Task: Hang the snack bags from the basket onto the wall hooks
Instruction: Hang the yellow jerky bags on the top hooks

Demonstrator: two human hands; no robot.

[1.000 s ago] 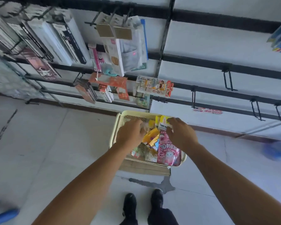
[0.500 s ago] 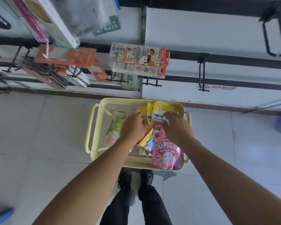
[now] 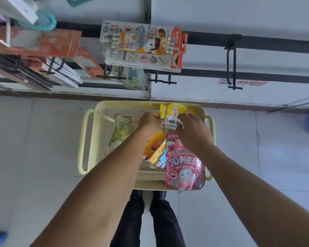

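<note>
**A:** Which step is shown?

**B:** Selection. Both hands are inside the yellow mesh basket [image 3: 89, 139] on the floor. The left hand [image 3: 150, 122] pinches the left edge of a yellow-and-white snack bag [image 3: 173, 114] with curled fingers; the right hand [image 3: 194, 132] curls over the bag's right side. Whether its fingertips actually clamp the bag cannot be told — they are turned away from the camera.

**A:** Where do the other bags lie?

**B:** A pink peach-candy bag [image 3: 184, 168] lies just below the right hand, partly under the wrist. A green bag [image 3: 122, 130] lies left of the left hand, and small orange packets [image 3: 155, 148] sit between the forearms.

**A:** What does the next move call for?

**B:** Probably lifting the yellow bag clear of the pile, then threading its hang slot onto a free wall hook [image 3: 231, 63], which stands well above and to the right of the fingers.

**A:** What is hard to read?

**B:** The bag's lower half is hidden by both hands. The hanging goods at upper left are blurred and cut off by the frame — their kind cannot be settled.
</note>
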